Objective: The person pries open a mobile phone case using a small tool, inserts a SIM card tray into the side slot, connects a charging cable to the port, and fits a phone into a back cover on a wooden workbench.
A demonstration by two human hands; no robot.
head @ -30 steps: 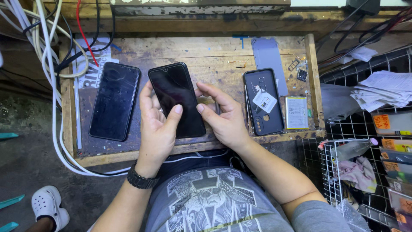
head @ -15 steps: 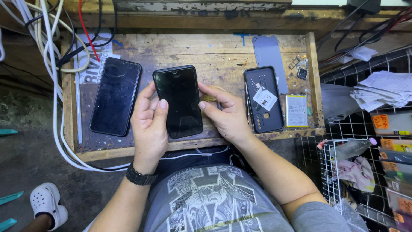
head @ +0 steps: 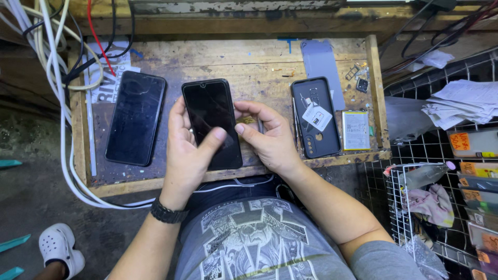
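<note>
The person wears a grey short-sleeved T-shirt [head: 259, 243] with a large print on the chest in black and white, built around a cross shape with lettering and a thin yellowish line lower down. A black wristwatch [head: 167, 212] with a chunky ribbed band sits on the left wrist, while the forearms are bare and the right wrist carries nothing. A white perforated clog [head: 58, 248] covers the foot at the lower left.

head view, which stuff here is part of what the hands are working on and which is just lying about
In hand:
- black phone, held by the left hand
- right hand, fingertips at the phone's right edge

Lying about:
- second dark phone at left
- phone back case
- flat battery
- grey cover
- cables
- wire basket
</note>
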